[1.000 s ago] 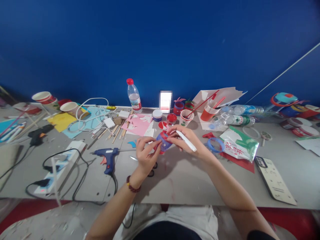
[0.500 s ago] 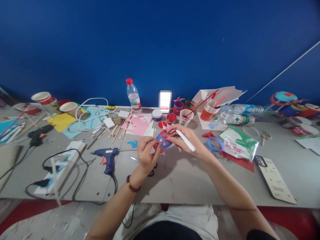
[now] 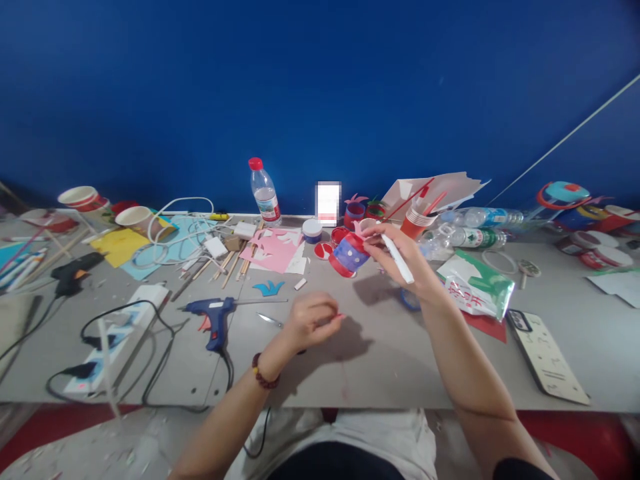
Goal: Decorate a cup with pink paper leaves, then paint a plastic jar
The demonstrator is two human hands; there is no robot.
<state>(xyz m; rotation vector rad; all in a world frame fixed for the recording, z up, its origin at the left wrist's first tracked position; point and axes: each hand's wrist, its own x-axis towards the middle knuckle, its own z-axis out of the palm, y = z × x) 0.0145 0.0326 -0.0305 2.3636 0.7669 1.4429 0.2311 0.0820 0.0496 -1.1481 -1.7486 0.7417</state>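
Observation:
My right hand (image 3: 400, 257) grips the top edge of a small purple and red cup (image 3: 349, 255) with white dots, holding it tilted above the table. A white marker (image 3: 397, 259) is also tucked between that hand's fingers. My left hand (image 3: 314, 321) is apart from the cup, lower and to its left, with its fingers pinched together; a tiny reddish bit shows at the fingertips, too small to name. Scissors (image 3: 270, 319) lie partly under the left hand. Near them are a blue paper cutout (image 3: 269, 289) and a small white block (image 3: 301, 284).
A blue glue gun (image 3: 213, 319) and a power strip (image 3: 120, 340) with cords lie at left. Behind stand a water bottle (image 3: 265, 193) and paint jars (image 3: 313, 231). At right are plastic bottles (image 3: 477, 237), a green packet (image 3: 480, 287) and a phone (image 3: 547, 357).
My left hand has let go of the cup and moved down. My right hand has carried the cup and marker to the right. The small white block now shows.

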